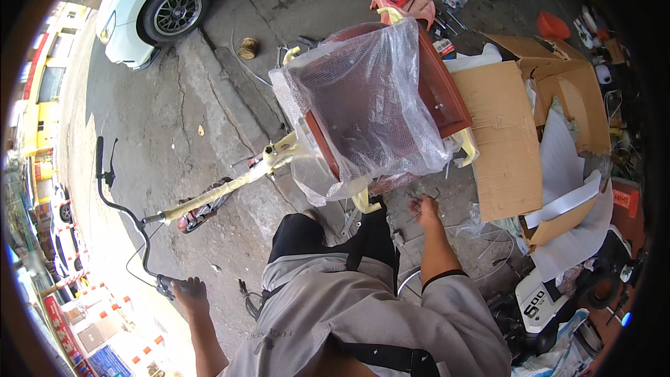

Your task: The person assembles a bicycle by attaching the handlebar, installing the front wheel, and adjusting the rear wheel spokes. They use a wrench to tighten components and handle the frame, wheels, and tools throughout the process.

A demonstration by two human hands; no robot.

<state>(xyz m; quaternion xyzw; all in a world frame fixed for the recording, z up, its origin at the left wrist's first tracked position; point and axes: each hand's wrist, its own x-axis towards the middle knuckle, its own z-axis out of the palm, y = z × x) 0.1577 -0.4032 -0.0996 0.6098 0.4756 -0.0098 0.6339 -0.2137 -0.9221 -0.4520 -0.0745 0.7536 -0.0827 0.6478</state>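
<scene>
My left hand (193, 296) grips the black rubber grip at the near end of a tricycle-like vehicle's curved handlebar (128, 211). A brake lever (112, 162) sits at the bar's far end. From the handlebar, a stem and a frame tube (209, 195) in cream wrapping run to a dark red cargo box (361, 99), partly covered with bubble wrap (405, 63). My right hand (425, 208) is low beside the box, its fingers closed on a thin bent metal tool (413, 214), perhaps a hex key. The small front wheel (201, 212) is partly hidden under the tube.
Spanners (349, 221) lie on the concrete by my feet. Opened cardboard (505, 141) and white foam sheet (562, 141) stand at the right, near a white panel (544, 298). A pink stool (419, 5) is beyond the box; a white car (172, 5) is parked upper left.
</scene>
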